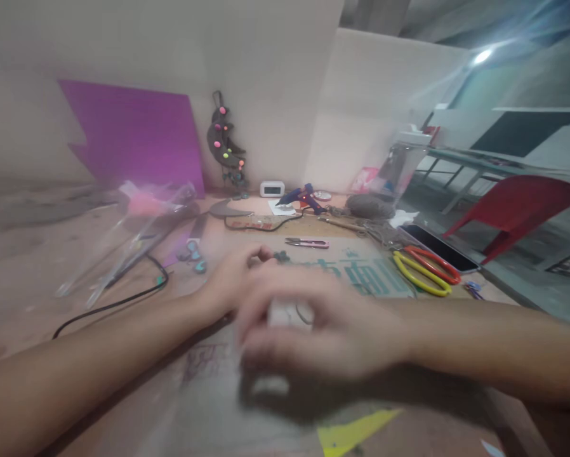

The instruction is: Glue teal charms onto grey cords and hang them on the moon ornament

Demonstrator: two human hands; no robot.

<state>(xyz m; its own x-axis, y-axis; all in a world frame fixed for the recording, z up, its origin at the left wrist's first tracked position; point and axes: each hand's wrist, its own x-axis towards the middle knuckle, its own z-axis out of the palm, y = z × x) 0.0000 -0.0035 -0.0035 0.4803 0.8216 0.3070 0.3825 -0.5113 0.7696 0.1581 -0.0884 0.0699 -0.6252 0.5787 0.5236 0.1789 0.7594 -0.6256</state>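
Blurred by motion, my right hand (pixel 313 317) crosses the middle of the work surface with thumb and fingertips brought together in a pinch. Anything between those fingertips is too smeared to make out. My left hand (pixel 237 276) rests just behind it, its fingers curled and partly covered by the right hand. A small dark flower-shaped piece (pixel 281 256) shows right beside the left fingertips; whether they grip it is unclear. Beneath both hands lies a flat cardboard sheet (pixel 204 406) with green and red printing. Pink-handled thread snips (pixel 308 243) lie beyond the hands.
At the back are a blue glue gun (pixel 304 198), a small white digital clock (pixel 272 189) and a dark crescent ornament (pixel 225 143) with coloured dots. Purple sheets (pixel 137 139) lean on the wall. Scissors (pixel 428 273) and a phone (pixel 440 247) lie right; yellow scrap (pixel 354 431) lies in front.
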